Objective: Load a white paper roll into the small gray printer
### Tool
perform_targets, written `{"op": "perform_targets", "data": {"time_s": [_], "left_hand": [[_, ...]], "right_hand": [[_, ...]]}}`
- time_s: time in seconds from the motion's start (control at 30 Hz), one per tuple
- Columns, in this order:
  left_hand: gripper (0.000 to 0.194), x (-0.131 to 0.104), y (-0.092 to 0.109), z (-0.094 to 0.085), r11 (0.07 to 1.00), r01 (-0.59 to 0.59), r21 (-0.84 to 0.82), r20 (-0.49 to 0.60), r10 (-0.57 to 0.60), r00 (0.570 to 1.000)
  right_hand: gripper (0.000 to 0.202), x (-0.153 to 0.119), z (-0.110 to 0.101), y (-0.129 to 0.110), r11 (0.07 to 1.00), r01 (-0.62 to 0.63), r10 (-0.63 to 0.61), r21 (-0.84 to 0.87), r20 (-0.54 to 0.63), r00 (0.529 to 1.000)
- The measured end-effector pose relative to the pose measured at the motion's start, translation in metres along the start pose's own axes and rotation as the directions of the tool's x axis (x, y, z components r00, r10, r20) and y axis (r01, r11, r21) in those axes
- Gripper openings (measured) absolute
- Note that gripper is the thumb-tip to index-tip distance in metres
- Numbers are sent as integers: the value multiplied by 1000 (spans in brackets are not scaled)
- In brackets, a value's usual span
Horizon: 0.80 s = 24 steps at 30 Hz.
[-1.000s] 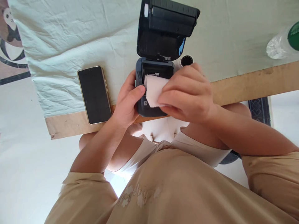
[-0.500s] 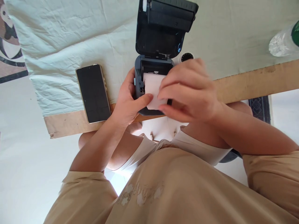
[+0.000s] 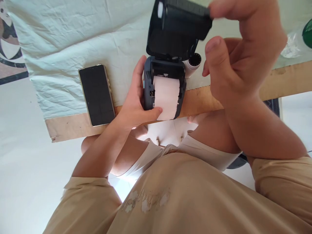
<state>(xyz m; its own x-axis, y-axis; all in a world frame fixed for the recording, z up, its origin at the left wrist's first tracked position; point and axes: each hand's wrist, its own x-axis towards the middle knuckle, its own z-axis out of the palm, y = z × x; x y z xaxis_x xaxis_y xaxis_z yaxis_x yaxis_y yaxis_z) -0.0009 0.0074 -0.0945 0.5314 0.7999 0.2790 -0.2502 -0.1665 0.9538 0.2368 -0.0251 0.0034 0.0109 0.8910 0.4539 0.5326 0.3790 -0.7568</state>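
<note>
A small dark portable thermal printer [image 3: 182, 97] sits at the table's front edge with its lid [image 3: 175, 39] swung up. My left hand [image 3: 133, 107] grips its left side, the thumb pressing on a strip of white paper [image 3: 167, 94]. That paper comes from the printer's bay and hangs over its front. At the lid's upper right corner, my right hand [image 3: 243, 55] reaches with its index fingertip touching or very near the edge. Its thumb is spread away and the other fingers are partly curled. Just right of the printer is a white roll with a black core [image 3: 193, 62].
A smartphone [image 3: 97, 94] lies screen dark on the left, across the wooden edge [image 3: 70, 127] of the table. Pale green cloth [image 3: 60, 39] covers the tabletop. A clear plastic bottle [image 3: 292, 45] with green on it lies at the far right, partly behind my right hand.
My right hand has left the paper and moved up and right to the lid's corner. The printer has shifted slightly right, and more of the paper shows. My left hand keeps its grip.
</note>
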Motion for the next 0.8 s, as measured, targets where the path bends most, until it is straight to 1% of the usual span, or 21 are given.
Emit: {"op": "perform_targets", "data": {"time_s": [0.03, 0.07, 0.1, 0.13, 0.2, 0.3, 0.37, 0.43, 0.53, 0.67, 0.73, 0.8], "left_hand": [[122, 0, 1, 0, 1000, -4, 19, 12, 4, 1000], [122, 0, 2, 1, 999, -4, 40, 27, 3, 1000], [122, 0, 3, 1, 998, -11, 58, 43, 8, 999], [121, 0, 4, 1, 997, -20, 74, 61, 16, 998], [121, 1, 5, 1, 994, -20, 103, 85, 11, 996], [131, 2, 6, -1, 994, 45, 101, 51, -50, 997], [139, 2, 8, -3, 994, 102, 45, 7, -102, 995], [144, 3, 11, -3, 988, 154, -29, 23, -153, 988], [145, 2, 17, -2, 982, 173, -80, 83, -166, 983], [144, 2, 17, -2, 980, 174, -94, 90, -166, 982], [143, 2, 15, -3, 983, 132, -128, 109, -118, 987], [145, 2, 14, -3, 986, 101, -134, 112, -86, 990]], "right_hand": [[19, 0, -2, -3, 997, 66, -69, -48, -47, 997], [13, 1, -3, -5, 988, 131, -138, -87, -80, 987], [9, 1, -5, -7, 975, 195, -204, -104, -81, 976], [7, 1, -7, -7, 964, 243, -248, -104, -40, 968], [12, -1, -10, -5, 953, 287, -285, -91, 38, 958], [13, -4, -14, -1, 950, 300, -285, -82, 158, 945], [12, -7, -16, 1, 949, 302, -275, -91, 229, 934], [13, -10, -16, 2, 945, 311, -274, -103, 274, 922], [14, -12, -14, 2, 946, 308, -265, -98, 306, 914], [19, -13, -11, 1, 955, 288, -248, -68, 349, 904], [20, -14, -8, 1, 952, 297, -258, -73, 328, 909], [21, -15, -5, 2, 947, 309, -274, -91, 278, 921]]}}
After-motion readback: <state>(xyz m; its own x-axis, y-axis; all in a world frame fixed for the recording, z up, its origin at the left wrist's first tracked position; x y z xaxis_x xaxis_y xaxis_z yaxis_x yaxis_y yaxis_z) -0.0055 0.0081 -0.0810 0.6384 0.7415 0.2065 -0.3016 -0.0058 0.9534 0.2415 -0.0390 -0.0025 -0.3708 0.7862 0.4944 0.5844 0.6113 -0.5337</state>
